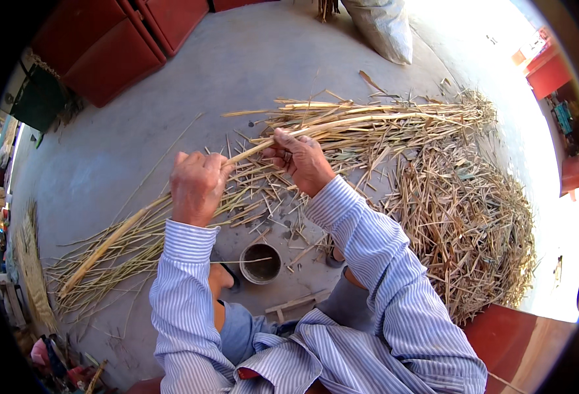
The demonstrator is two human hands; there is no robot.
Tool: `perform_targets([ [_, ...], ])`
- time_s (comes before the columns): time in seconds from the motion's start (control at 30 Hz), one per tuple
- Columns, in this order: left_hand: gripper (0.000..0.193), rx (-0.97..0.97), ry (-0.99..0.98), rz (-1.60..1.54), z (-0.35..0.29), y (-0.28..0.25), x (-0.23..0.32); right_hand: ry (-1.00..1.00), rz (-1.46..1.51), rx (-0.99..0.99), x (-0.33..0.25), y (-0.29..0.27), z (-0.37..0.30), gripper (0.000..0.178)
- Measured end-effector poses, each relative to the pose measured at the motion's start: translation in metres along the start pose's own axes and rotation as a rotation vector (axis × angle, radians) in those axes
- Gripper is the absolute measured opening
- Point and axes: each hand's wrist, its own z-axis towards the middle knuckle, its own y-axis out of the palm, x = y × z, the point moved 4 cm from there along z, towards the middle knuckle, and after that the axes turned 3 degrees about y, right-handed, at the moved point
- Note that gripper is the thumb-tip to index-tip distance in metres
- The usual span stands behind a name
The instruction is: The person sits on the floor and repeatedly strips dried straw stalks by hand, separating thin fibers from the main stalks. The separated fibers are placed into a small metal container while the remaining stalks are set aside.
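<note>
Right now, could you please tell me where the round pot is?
In the head view, the round pot stands on the floor at lower centre, below and right of the left hand.

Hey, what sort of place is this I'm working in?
Perhaps a simple workshop or yard: the held stalk, the heap of dry straw on the grey floor and a whitish sack suggest it.

Held stalk (250, 152): between my left hand (197, 186) and right hand (302, 163). Stalk bundle (388, 123): ahead, beyond the right. Loose stems (128, 256): floor (191, 82), left. Straw heap (463, 223): floor, right. Bowl (263, 282): close before me. Sack (386, 29): far ahead.
</note>
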Motion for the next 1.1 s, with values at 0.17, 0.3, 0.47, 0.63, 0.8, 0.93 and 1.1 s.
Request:
perform_targets([
  [0.17, 0.022, -0.027, -0.209, 0.134, -0.025, -0.048, -0.079, -0.245, 0.083, 0.256, -0.062, -0.085, 0.014, 0.018],
  [0.3, 0.026, -0.071, -0.118, 0.104, -0.03, -0.045, -0.074, -0.197, 0.068, 0.135, -0.061, -0.082, 0.002, 0.018],
  [0.47, 0.026, -0.17, -0.211, -0.268, -0.005, -0.013, -0.026, -0.232, 0.055, -0.016, -0.046, -0.049, -0.013, 0.017],
  [0.63, 0.024, -0.101, -0.506, -0.709, -0.015, 0.001, -0.046, -0.337, 0.051, -0.109, -0.048, -0.029, -0.023, 0.018],
  [0.8, 0.027, 0.153, -0.526, -0.726, -0.005, -0.007, -0.029, -0.346, 0.027, -0.1, -0.044, -0.027, -0.023, 0.017],
  [0.93, 0.03, 0.08, 0.009, -0.179, 0.012, 0.016, 0.02, -0.288, 0.042, -0.229, -0.029, -0.003, -0.031, 0.015],
  [1.1, 0.022, -0.222, -0.318, -0.393, -0.003, 0.0, -0.028, -0.361, -0.013, -0.068, -0.078, -0.05, -0.024, 0.016],
])
